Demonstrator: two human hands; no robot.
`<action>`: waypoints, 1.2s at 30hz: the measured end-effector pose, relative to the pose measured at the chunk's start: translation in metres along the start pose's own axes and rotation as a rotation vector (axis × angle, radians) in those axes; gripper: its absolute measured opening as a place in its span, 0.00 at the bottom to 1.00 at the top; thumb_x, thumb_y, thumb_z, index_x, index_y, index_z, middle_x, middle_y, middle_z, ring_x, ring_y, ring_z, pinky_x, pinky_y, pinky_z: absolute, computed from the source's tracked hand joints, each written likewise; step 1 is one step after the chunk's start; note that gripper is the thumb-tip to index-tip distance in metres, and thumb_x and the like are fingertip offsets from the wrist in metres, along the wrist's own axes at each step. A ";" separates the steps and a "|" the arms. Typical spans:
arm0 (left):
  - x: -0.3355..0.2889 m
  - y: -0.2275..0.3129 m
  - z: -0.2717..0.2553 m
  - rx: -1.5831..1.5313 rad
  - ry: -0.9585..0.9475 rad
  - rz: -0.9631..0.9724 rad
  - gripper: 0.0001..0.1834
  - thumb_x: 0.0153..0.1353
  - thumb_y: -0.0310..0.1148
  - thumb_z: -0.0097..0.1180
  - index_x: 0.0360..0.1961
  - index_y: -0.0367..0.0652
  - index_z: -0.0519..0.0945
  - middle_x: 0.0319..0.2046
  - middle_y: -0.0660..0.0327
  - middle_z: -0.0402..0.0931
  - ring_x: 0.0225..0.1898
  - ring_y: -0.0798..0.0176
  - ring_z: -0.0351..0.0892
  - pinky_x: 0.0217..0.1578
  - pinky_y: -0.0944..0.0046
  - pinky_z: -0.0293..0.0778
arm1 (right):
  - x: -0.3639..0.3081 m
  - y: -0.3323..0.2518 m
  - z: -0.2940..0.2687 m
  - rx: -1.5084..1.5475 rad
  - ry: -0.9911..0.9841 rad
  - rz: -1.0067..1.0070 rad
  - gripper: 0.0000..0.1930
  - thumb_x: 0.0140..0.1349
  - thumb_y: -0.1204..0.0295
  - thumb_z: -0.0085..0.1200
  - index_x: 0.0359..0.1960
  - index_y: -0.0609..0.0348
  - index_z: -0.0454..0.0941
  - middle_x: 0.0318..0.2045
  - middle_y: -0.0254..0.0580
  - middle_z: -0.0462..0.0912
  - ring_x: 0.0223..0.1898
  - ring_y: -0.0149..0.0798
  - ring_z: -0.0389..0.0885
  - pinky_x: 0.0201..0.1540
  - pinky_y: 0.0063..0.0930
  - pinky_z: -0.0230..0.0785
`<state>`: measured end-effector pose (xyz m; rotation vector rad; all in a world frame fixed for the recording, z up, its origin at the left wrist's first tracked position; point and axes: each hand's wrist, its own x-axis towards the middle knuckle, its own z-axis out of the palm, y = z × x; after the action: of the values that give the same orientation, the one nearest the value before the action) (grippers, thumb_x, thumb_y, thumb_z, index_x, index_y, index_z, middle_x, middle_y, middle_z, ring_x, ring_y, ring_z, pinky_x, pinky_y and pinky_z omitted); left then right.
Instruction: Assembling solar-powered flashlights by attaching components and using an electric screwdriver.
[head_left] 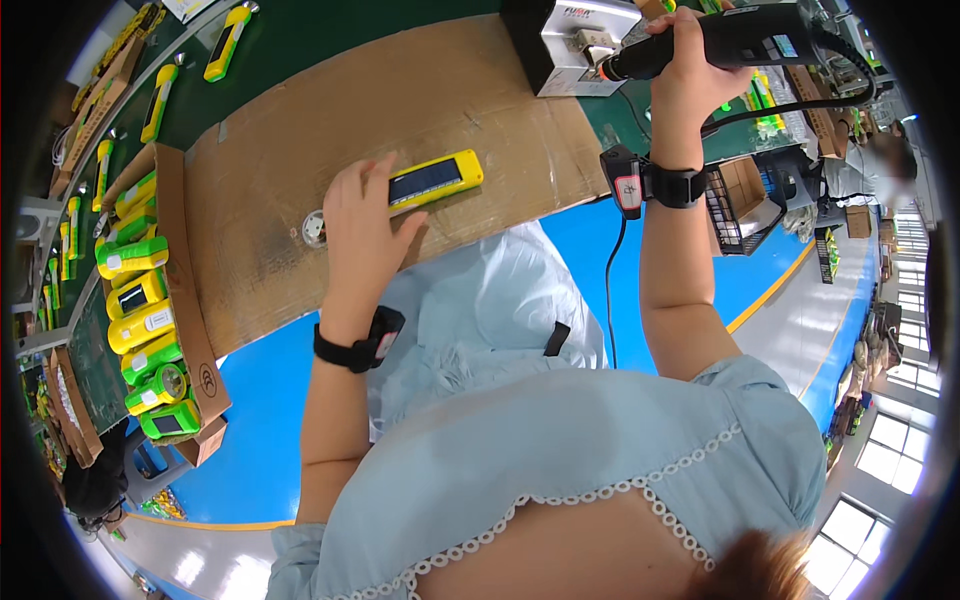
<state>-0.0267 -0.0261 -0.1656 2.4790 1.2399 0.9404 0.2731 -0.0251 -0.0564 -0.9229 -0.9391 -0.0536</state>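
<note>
A yellow flashlight point(437, 181) with a dark solar panel lies on a cardboard sheet point(480, 120) in front of me. My left hand point(362, 205) covers its left part, fingers on the far side and thumb on the near side, holding it against the cardboard. A round, silvery part point(314, 229) shows at the left edge of this hand. To the far right, my right hand point(688, 85) is wrapped around a black electric screwdriver point(745, 40). The screwdriver's orange-ringed tip points left, at the front of a white and black box-shaped screw feeder point(582, 45).
A cardboard box point(200, 330) packed with yellow and green flashlights stands at the left. More flashlights point(228, 42) lie in a row along the green bench behind it. A black cable point(845, 100) hangs from the screwdriver. A black crate point(745, 205) sits beyond my right wrist.
</note>
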 end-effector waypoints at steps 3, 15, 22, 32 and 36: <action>-0.009 -0.008 -0.014 0.149 -0.015 -0.031 0.28 0.44 0.32 0.67 0.50 0.44 0.75 0.44 0.53 0.73 0.49 0.49 0.70 0.52 0.52 0.64 | 0.029 0.035 -0.021 0.189 -0.059 -0.090 0.24 0.52 0.83 0.55 0.49 0.67 0.58 0.20 0.47 0.77 0.19 0.39 0.79 0.28 0.33 0.76; -0.009 -0.034 -0.009 -0.003 -0.067 -0.022 0.23 0.47 0.35 0.66 0.46 0.43 0.76 0.42 0.53 0.74 0.44 0.46 0.73 0.45 0.53 0.68 | 0.043 0.048 0.001 -0.015 -0.095 -0.012 0.11 0.55 0.79 0.55 0.35 0.65 0.65 0.18 0.40 0.74 0.16 0.33 0.73 0.20 0.27 0.67; -0.013 -0.041 -0.003 -0.039 -0.024 0.007 0.24 0.48 0.38 0.66 0.45 0.39 0.74 0.41 0.52 0.74 0.43 0.47 0.74 0.43 0.53 0.69 | 0.012 0.025 0.018 -0.101 -0.156 0.170 0.11 0.53 0.76 0.56 0.33 0.64 0.66 0.17 0.40 0.73 0.14 0.35 0.72 0.18 0.27 0.68; -0.021 -0.046 -0.003 -0.031 -0.007 -0.005 0.24 0.49 0.38 0.65 0.46 0.41 0.74 0.44 0.54 0.72 0.46 0.48 0.71 0.47 0.53 0.66 | -0.096 -0.048 0.077 0.353 -0.360 0.275 0.08 0.60 0.72 0.52 0.29 0.66 0.71 0.22 0.41 0.75 0.22 0.35 0.76 0.27 0.27 0.71; -0.023 -0.044 -0.002 -0.074 0.028 -0.009 0.26 0.48 0.36 0.66 0.47 0.41 0.72 0.45 0.53 0.70 0.46 0.47 0.71 0.46 0.52 0.67 | -0.108 -0.065 0.096 0.400 -0.462 0.316 0.09 0.62 0.71 0.51 0.30 0.65 0.71 0.23 0.41 0.75 0.25 0.34 0.76 0.29 0.26 0.71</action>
<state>-0.0660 -0.0170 -0.1944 2.4094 1.2015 1.0028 0.1152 -0.0350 -0.0659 -0.7080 -1.1620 0.6197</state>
